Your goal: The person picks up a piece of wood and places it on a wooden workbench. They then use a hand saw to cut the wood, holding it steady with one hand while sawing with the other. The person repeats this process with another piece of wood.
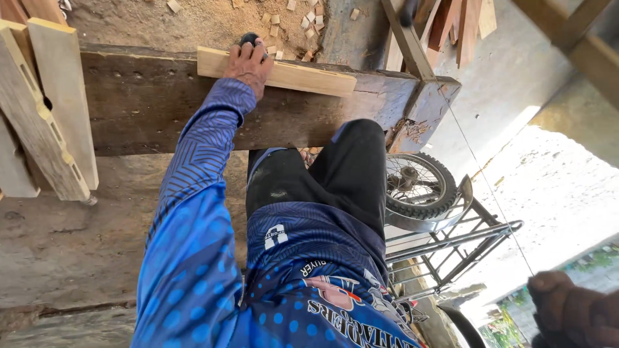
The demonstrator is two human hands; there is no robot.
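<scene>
Pale wooden plank (277, 73) lies flat along the far edge of a dark worn workbench (161, 109), with the left hand (248, 63) pressed on top of it near its left end, fingers curled over a small dark object (249, 38). Right hand (570, 309) sits at the lower right corner, blurred, seemingly fisted; what it grips can't be told. Wood chips (296, 19) litter the sawdust beyond. A wheel (419, 187) stands right of the bench.

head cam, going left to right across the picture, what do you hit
leaning pale boards → left hand pressing a light wood strip on the dark workbench beam → spoked wheel → right hand, blurred at the lower corner
</scene>
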